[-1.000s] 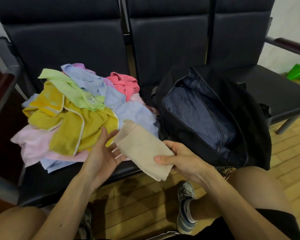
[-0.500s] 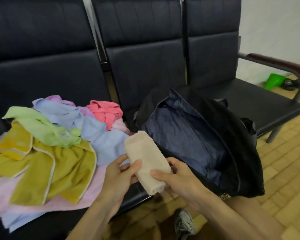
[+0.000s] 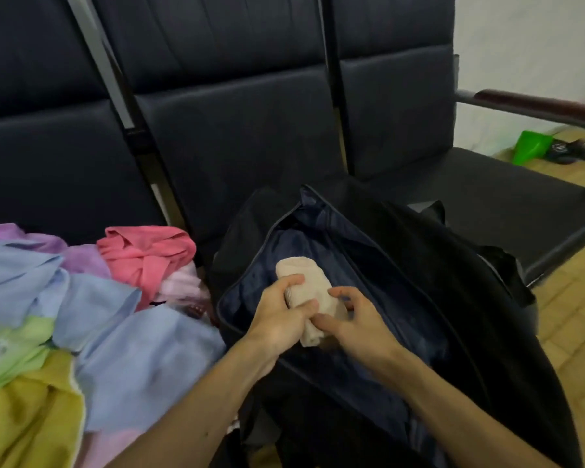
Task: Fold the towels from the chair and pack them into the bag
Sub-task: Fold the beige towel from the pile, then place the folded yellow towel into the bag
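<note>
A folded beige towel [image 3: 304, 271] is held over the open mouth of the black bag [image 3: 453, 265], just above its dark blue lining. My left hand [image 3: 281, 315] grips the towel's left side with curled fingers. From the right, my right hand [image 3: 355, 319] holds it with thumb and fingers around it. The bag stands on the middle seat of the black chair row. A heap of unfolded towels fills the left seat: blue [image 3: 132, 349], pink-red [image 3: 149, 255], purple [image 3: 78, 258], green [image 3: 11, 349] and yellow [image 3: 24, 420].
The right seat [image 3: 487, 184] of the chair row has a metal armrest with a dark wooden top [image 3: 537, 106]. A green object [image 3: 531, 148] and dark shoes lie on the wooden floor at the far right. My forearms cross the bag's front edge.
Both hands carried the beige towel right and forward, from in front of the towel heap to over the bag's opening. My view shifted right toward the bag.
</note>
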